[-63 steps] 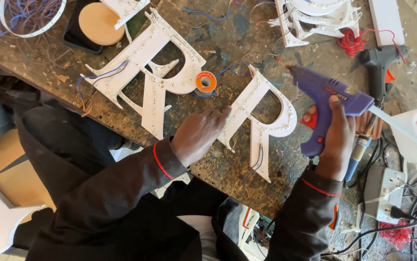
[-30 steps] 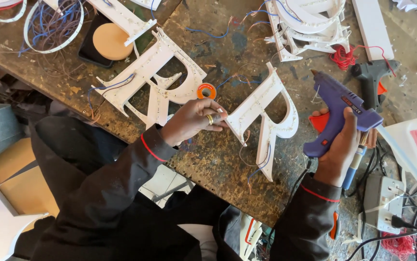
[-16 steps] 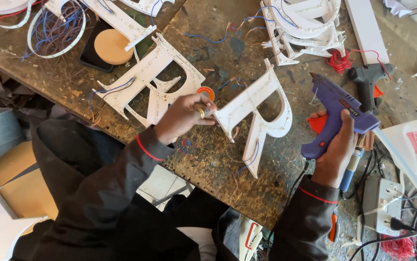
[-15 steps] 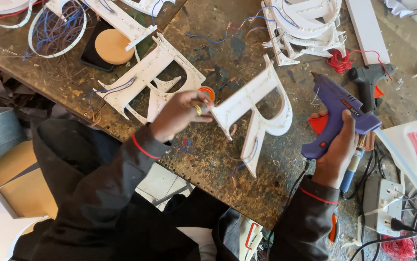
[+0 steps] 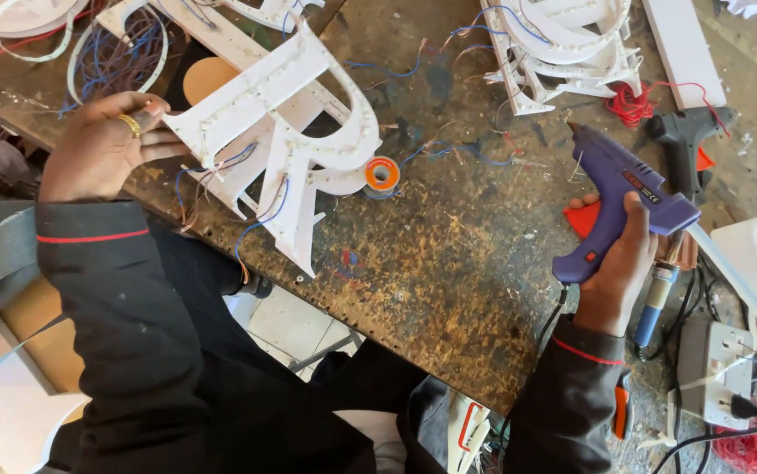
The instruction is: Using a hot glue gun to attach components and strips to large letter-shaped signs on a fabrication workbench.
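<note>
White letter shell [image 5: 295, 132] with blue wiring is being held tilted over the worktop's [image 5: 449, 290] near-left edge, pinched by the left hand [image 5: 102, 145]. Purple glue gun [image 5: 620, 202] is being gripped by the right hand [image 5: 611, 272] near the right edge; the letter is best being kept steady, wires clear.

- One head-worn view looks steeply down, close over the scarred, speckled wooden workbench [image 5: 449, 263].
- Bench's near edge runs diagonally; the wearer's dark-clothed lap fills the lower frame.
</note>
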